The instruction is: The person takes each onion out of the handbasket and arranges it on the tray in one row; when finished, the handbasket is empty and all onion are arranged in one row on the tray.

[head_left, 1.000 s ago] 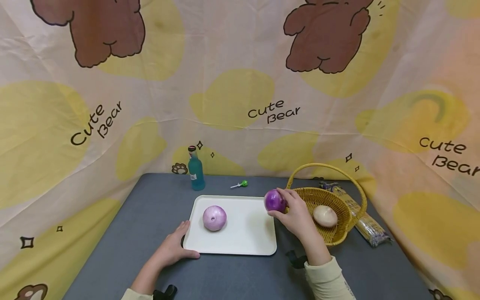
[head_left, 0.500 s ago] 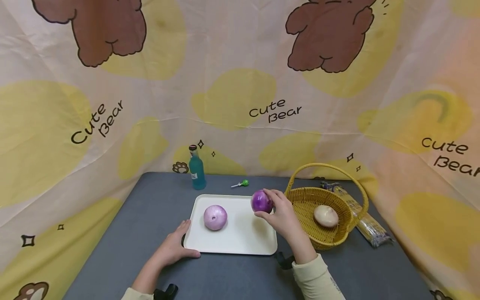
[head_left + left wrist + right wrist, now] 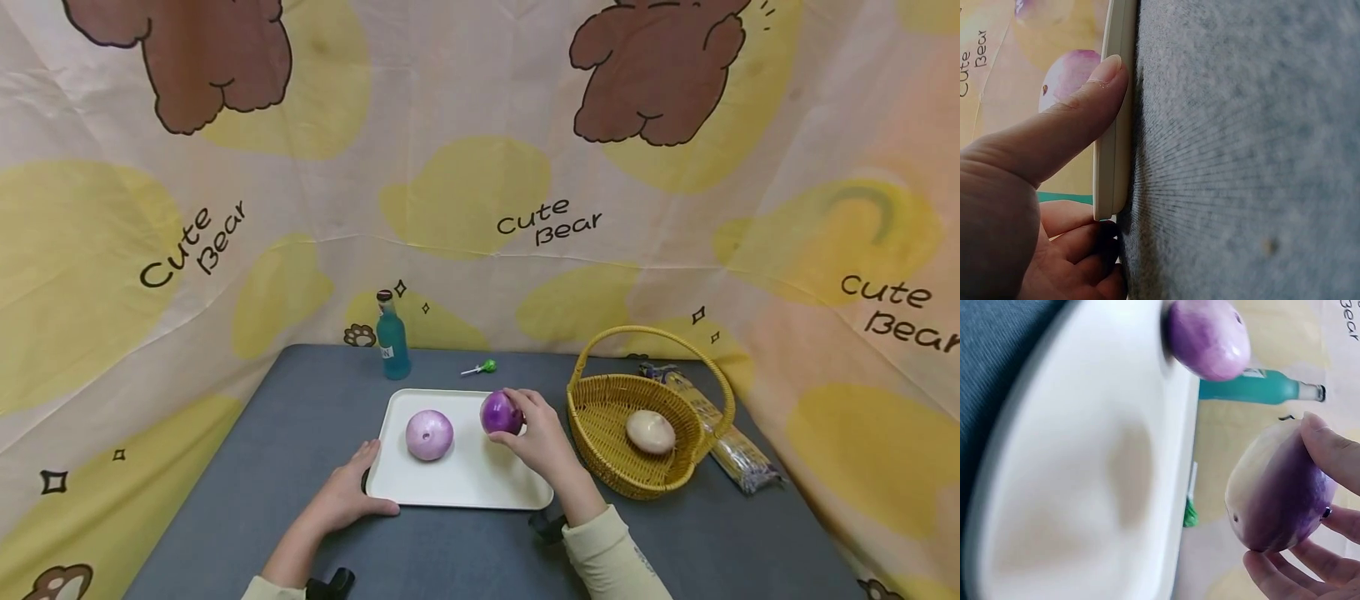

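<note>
A glossy round vegetable point(image 3: 501, 413), deep purple fading to cream, hangs above the right part of the white tray point(image 3: 465, 492). My right hand point(image 3: 543, 442) holds it between thumb and fingertips, and the right wrist view shows its shadow on the tray. A paler lilac round vegetable point(image 3: 429, 435) with a small dark dot sits on the tray's left half. My left hand point(image 3: 341, 496) grips the tray's near left corner. In the left wrist view the thumb point(image 3: 1107, 78) lies on the tray's front wall, and the other fingers bend round the corner.
Right of the tray stands a yellow wicker basket point(image 3: 600, 450) with a raised handle and a cream round thing point(image 3: 651, 432) inside. A long clear packet point(image 3: 738, 454) lies beyond it. Behind the tray are a blue-green bottle point(image 3: 392, 342) and a green lollipop point(image 3: 487, 367).
My right hand has carried the purple vegetable leftward from beside the basket to over the tray. My left hand stays at the tray's corner.
</note>
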The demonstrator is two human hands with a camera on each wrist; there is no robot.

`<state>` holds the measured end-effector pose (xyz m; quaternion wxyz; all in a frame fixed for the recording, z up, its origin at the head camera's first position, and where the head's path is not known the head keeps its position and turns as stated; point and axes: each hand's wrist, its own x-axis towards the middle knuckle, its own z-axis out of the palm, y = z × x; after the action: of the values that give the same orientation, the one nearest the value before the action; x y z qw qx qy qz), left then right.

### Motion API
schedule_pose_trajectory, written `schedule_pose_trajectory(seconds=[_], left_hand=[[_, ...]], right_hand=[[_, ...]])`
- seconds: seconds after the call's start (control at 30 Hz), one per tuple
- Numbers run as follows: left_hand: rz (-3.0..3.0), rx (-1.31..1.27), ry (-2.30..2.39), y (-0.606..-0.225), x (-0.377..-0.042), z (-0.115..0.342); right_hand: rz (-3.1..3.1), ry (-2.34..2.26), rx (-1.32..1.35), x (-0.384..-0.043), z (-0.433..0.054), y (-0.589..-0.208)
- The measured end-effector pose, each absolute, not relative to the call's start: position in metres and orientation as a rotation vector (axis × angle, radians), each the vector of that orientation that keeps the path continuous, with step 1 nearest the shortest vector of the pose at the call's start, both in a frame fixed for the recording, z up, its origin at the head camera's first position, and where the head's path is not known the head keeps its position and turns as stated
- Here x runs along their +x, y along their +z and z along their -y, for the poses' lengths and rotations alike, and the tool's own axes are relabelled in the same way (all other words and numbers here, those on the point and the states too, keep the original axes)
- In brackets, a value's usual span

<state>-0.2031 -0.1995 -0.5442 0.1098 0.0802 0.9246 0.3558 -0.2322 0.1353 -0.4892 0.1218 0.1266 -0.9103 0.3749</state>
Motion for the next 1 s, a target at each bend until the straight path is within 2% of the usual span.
schedule_pose_trajectory(seconds=[0.53,1.0], left_hand=[[-2.72,0.234,1.028,-0.548,-0.206,0.2],[-2.718,0.243,1.04,-0.549,-0.206,0.201]], right_hand=[[2.686,1.111,0.447,-0.243,-0.112,-0.522],[2.785,1.124,0.464,-0.241,-0.101,-0.528]])
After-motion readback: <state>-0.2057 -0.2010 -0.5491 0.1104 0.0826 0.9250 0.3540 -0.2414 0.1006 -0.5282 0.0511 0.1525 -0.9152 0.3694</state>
